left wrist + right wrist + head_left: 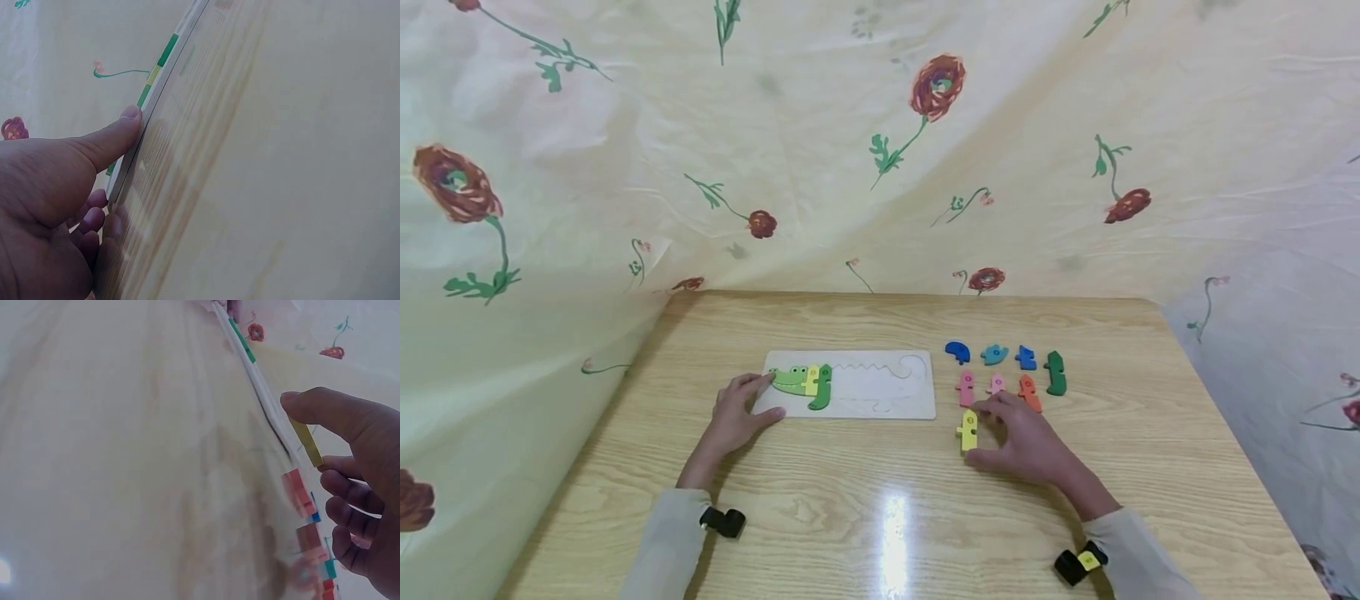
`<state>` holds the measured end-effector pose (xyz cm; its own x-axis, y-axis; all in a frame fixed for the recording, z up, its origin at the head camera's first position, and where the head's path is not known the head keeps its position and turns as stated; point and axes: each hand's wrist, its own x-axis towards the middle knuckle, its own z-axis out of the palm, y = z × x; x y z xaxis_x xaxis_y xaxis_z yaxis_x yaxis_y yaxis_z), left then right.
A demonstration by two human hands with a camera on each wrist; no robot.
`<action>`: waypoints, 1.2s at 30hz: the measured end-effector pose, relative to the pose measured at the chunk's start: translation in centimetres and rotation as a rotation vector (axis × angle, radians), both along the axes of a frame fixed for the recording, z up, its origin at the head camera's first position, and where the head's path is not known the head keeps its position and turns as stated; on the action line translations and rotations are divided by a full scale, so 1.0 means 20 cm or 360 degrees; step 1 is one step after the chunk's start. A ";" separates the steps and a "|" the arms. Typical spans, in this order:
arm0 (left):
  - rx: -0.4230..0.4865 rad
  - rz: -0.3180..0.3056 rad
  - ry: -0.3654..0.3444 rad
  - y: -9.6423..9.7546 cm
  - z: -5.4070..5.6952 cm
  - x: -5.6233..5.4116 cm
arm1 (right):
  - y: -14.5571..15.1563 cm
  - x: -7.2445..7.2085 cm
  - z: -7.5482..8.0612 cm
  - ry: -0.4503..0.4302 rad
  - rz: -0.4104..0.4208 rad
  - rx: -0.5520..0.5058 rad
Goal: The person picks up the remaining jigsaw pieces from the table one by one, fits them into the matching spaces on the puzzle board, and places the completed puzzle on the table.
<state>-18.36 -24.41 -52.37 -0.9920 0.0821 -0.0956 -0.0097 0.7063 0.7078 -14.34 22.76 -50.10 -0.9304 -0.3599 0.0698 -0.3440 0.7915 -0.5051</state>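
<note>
A pale puzzle board point(880, 398) lies on the table, with a crocodile's green head piece point(789, 381), a yellow body piece point(812, 381) and a green legged piece point(822, 388) at its left part. An engraved outline of back and curled tail runs over the bare right part. My left hand point(733, 417) holds the board's left end, thumb point(129, 125) at the near edge and fingers at the far side. Right of the board, my right hand point(1021, 437) pinches a yellow puzzle piece point(968, 430) between thumb and fingertips; in the right wrist view it appears raised off the table.
Beyond the right hand lie loose pieces: a dark blue one point(957, 352), a teal one point(995, 355), a blue one point(1026, 358), a green one point(1056, 373), two pink ones and an orange one point(1030, 392). Flowered cloth point(820, 167) hangs behind and beside the wooden table point(820, 517).
</note>
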 end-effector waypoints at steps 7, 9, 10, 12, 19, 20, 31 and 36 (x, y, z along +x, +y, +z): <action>-0.0001 0.0005 0.0008 0.00 0.00 0.00 | -0.03 -0.04 0.05 0.0056 0.0038 -0.0002; -0.0001 0.0005 0.0013 0.00 0.00 0.00 | -0.05 -0.05 0.06 0.0061 0.0043 -0.0005; -0.0002 0.0004 0.0017 0.00 0.00 0.00 | -0.05 -0.06 0.06 0.0065 0.0049 -0.0008; 0.0002 0.0004 0.0017 0.00 0.00 0.00 | -0.06 -0.07 0.08 0.0067 0.0064 -0.0023; 0.0002 0.0002 0.0014 0.00 0.01 0.00 | -0.12 -0.13 0.11 0.0095 0.0083 -0.0024; 0.0004 0.0002 0.0015 0.00 0.00 0.00 | -0.13 -0.14 0.12 0.0094 0.0083 -0.0030; -0.0002 -0.0009 0.0012 0.00 0.00 -0.01 | -0.25 -0.23 0.15 0.0052 0.0103 -0.0067; -0.0022 0.0007 -0.0004 -0.01 -0.01 -0.01 | -0.31 -0.26 0.17 0.0044 0.0132 -0.0138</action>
